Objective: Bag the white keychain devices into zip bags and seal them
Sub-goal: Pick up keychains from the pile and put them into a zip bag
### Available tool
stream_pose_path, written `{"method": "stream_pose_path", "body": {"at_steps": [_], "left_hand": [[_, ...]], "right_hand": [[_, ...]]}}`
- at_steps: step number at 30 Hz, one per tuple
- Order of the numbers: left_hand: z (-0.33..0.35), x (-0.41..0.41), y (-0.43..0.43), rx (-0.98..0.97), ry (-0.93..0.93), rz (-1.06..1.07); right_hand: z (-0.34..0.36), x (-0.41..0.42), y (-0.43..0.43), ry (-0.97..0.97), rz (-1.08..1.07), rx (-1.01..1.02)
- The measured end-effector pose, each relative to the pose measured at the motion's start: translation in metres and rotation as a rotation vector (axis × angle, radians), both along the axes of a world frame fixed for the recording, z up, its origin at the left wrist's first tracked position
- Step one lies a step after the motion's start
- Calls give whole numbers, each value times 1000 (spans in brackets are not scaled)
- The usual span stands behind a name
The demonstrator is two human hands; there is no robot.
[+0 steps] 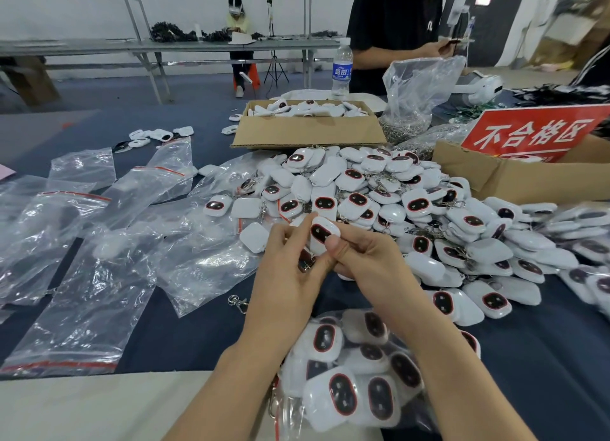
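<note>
Above the middle of the table [528, 358], both hands hold one white keychain device [325, 231] between them. The left hand [290, 262] curls its fingers round the device's left side, and the right hand [369, 262] pinches it, with the thumb pressed on its dark face. Just beyond the hands, a large pile of devices [412, 209] spreads toward the table's right edge. Empty zip bags [99, 242] with red seal strips lie scattered across the left half. At the near edge, under the forearms, lies a filled bag [356, 374] of devices. A loose metal clasp [238, 302] lies just left of the left wrist. At the far side stands a cardboard box [310, 129] holding more devices, with a water bottle [342, 67] behind it. A red sign [534, 133] leans in a second box [515, 180] at the right.
</note>
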State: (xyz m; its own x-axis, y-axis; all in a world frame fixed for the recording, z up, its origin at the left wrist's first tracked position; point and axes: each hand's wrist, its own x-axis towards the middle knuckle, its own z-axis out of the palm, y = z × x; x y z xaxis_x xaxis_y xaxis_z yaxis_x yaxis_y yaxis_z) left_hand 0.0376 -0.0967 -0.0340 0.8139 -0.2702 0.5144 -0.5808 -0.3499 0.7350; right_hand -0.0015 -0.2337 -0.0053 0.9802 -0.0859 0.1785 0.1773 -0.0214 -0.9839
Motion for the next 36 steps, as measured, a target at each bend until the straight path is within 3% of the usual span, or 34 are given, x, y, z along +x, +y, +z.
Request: {"method": "stream_pose_path", "body": {"at_steps": [13,20,24,29,36], "left_hand": [[-1,1,2,42,12,46],[15,15,19,130,111,-38],[46,29,57,289,316,-43],[87,27,92,342,309,56],[85,21,103,565,596,-150]], "right_hand": [[2,2,6,27,-80,92],[3,8,12,96,-68,155],[4,6,10,183,12,-62],[10,4,16,297,270,-575],[16,0,18,402,430,-679]]}}
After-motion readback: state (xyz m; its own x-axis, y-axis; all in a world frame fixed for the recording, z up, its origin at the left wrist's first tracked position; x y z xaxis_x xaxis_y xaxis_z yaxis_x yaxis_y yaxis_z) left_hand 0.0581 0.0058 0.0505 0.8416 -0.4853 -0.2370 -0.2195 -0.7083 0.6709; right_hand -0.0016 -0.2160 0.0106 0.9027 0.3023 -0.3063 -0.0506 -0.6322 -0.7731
